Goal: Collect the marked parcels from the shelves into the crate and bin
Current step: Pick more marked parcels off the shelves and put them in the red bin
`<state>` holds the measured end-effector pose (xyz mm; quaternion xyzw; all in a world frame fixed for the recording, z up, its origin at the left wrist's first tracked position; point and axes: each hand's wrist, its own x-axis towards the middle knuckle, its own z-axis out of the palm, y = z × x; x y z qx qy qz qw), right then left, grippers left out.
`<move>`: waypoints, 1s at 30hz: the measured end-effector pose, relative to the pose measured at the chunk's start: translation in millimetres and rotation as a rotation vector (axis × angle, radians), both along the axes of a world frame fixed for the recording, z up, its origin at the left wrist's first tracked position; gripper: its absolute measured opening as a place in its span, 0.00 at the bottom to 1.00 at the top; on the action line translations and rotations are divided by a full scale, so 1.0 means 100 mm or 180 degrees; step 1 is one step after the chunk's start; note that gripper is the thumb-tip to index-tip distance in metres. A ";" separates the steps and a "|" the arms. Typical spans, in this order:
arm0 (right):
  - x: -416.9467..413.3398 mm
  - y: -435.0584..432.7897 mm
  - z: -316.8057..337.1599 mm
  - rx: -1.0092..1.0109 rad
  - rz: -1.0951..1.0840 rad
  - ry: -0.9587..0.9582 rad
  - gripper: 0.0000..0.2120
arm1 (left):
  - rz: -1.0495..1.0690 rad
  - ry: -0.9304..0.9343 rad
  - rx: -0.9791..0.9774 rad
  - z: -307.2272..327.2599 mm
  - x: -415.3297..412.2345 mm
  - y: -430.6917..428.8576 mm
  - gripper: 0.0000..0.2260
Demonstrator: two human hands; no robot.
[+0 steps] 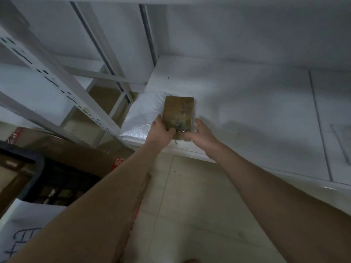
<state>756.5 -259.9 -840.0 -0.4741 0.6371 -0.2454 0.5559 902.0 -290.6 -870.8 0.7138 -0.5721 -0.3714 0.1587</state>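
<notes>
Grips the brown parcel point(179, 112) by its near end, with left hand point(161, 130) curled over one edge and right hand point(202, 132) pinching the other corner, at the front of the shelf point(247, 111) against a white mailer point(142, 114), likely to slide it off level toward the crate point(39, 162).

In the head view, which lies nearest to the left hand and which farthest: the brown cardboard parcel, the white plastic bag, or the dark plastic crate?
1. The brown cardboard parcel, gripped by the left hand.
2. The white plastic bag, just left of it.
3. The dark plastic crate, far lower left.
</notes>
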 end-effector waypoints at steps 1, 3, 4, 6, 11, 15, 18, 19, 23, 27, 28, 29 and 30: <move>0.00 0.00 -0.04 0.0047 -0.0023 -0.0082 0.26 | 0.0028 0.0174 0.0065 -0.05 -0.03 0.01 0.25; -0.07 0.04 -0.20 0.0041 -0.0132 -0.0011 0.22 | 0.0052 0.0303 0.0125 -0.12 -0.12 0.10 0.22; -0.14 0.08 -0.26 0.0033 -0.0203 0.0128 0.23 | 0.0052 0.0284 0.0139 -0.16 -0.16 0.16 0.22; -0.32 0.22 -0.31 0.0150 -0.0522 0.0505 0.28 | 0.0020 0.0214 0.0290 -0.19 -0.27 0.32 0.23; -0.77 0.63 -0.44 0.0803 -0.0732 0.0904 0.47 | -0.0346 0.0254 0.0935 -0.28 -0.58 0.67 0.28; -0.98 0.90 -0.34 0.0880 -0.0571 0.0585 0.30 | -0.0357 0.0557 0.1204 -0.12 -0.77 0.92 0.21; -1.14 1.07 -0.13 0.0668 -0.0879 0.0085 0.23 | -0.0160 0.0914 0.1036 0.09 -0.86 1.02 0.24; -1.20 1.13 -0.02 0.0628 -0.0996 -0.0074 0.22 | -0.0127 0.1068 0.0974 0.17 -0.89 1.05 0.25; -1.48 1.33 0.43 0.0769 -0.1574 -0.0680 0.19 | 0.0167 0.1753 0.0749 0.62 -1.10 1.24 0.29; -1.81 1.58 0.71 0.1068 -0.2013 -0.1197 0.08 | 0.0695 0.2340 0.0707 1.08 -1.35 1.50 0.24; -1.90 1.65 0.76 0.1070 -0.1987 -0.1225 0.10 | 0.0810 0.2438 0.0776 1.17 -1.43 1.57 0.21; -1.98 1.72 0.81 0.1057 -0.1974 -0.1265 0.10 | 0.0873 0.2483 0.0842 1.25 -1.50 1.63 0.17; -2.05 1.79 0.86 0.1020 -0.1944 -0.1358 0.08 | 0.0893 0.2488 0.0900 1.31 -1.55 1.70 0.13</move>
